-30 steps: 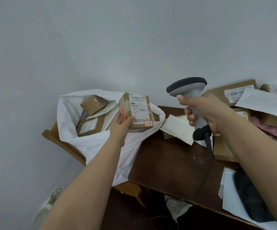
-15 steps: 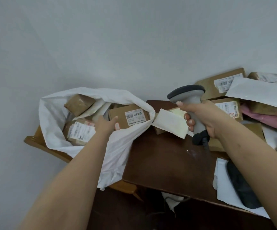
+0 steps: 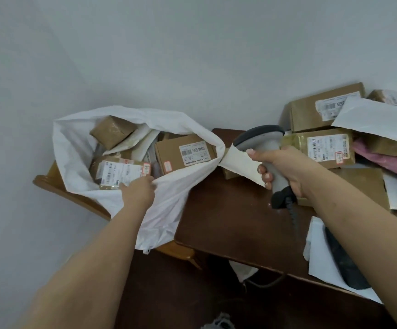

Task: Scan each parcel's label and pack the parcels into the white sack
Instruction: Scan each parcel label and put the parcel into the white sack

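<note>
We have just dropped the labelled box [image 3: 121, 173] into the sack [image 3: 74, 148] at left, our left hand [image 3: 138, 193] now pinching its rim, while our right hand [image 3: 285, 167] grips the scanner [image 3: 261, 141] for the next parcel.

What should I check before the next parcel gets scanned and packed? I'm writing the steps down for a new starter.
1. Scanner in hand: ok. The right hand grips the scanner by its handle.
2. Left hand free for a parcel: cannot tell; it is at the near rim of the white sack, fingers hidden.
3. Sack mouth open: ok; the labelled box and other parcels show inside.
4. Room left in the sack: cannot tell.
5. Parcels waiting: ok; the taped box lies label up on the table.
</note>
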Demonstrator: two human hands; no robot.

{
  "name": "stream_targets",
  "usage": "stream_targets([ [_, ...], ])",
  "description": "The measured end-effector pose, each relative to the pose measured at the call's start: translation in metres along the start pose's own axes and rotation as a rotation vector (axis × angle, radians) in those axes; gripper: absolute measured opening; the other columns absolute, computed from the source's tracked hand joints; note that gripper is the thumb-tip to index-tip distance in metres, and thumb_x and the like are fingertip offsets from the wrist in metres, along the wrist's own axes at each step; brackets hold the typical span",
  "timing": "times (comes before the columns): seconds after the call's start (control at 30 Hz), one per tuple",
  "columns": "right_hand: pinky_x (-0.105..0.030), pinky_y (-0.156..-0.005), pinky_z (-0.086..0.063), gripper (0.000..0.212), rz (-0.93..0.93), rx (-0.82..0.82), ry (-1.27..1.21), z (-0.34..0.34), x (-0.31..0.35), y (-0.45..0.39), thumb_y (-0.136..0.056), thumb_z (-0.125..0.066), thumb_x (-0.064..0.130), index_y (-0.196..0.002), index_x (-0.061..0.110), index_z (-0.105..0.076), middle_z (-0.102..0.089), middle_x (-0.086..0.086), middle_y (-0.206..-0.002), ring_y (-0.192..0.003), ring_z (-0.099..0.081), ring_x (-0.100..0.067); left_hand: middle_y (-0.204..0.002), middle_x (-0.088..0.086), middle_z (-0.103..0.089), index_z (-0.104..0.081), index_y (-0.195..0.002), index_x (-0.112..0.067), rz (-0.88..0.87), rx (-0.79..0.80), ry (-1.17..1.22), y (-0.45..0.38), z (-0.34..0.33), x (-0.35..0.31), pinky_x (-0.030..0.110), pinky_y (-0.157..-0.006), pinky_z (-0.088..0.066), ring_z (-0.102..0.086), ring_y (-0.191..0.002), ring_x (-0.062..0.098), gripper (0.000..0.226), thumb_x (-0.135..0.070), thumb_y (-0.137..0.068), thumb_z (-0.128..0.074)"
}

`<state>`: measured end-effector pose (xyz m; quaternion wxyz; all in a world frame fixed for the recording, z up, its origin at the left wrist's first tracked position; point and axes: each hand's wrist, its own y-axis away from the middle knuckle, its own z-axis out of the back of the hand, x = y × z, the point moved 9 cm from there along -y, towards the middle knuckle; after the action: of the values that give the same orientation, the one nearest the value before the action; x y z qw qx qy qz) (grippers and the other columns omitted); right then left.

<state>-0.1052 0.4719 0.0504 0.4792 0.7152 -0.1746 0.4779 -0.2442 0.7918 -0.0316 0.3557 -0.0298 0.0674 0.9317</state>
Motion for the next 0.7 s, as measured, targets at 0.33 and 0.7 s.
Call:
stream_targets([
  [0.33,-0.022,-0.040,-0.041,0.034,0.059,0.164,-0.027,-0.073,0.005,-0.012,-0.086,-0.076,0.024,-0.106,0.005,-0.057,-0.051,-0.002,-0.056,-0.038,-0.042,-0.010,-0.090,-0.009,-0.064,-0.071,-0.098,-0.025,-0.253,0.227,0.082,0.036,0.055,-0.003,0.032,-0.080,-0.048,-0.060,-0.091,0.014,0.028,-0.049,-0.085,-0.067],
  [0.7,-0.022,-0.039,-0.040,0.029,-0.004,-0.067,-0.203,0.057,-0.023,0.028,-0.087,-0.074,0.023,-0.106,0.006,-0.059,-0.051,-0.002,-0.054,-0.037,-0.043,-0.010,-0.116,-0.011,-0.067,-0.066,-0.117,-0.028,-0.517,0.048,0.312,0.059,0.056,-0.202,0.035,-0.093,-0.049,-0.061,-0.108,0.011,0.045,-0.055,-0.081,-0.066],
])
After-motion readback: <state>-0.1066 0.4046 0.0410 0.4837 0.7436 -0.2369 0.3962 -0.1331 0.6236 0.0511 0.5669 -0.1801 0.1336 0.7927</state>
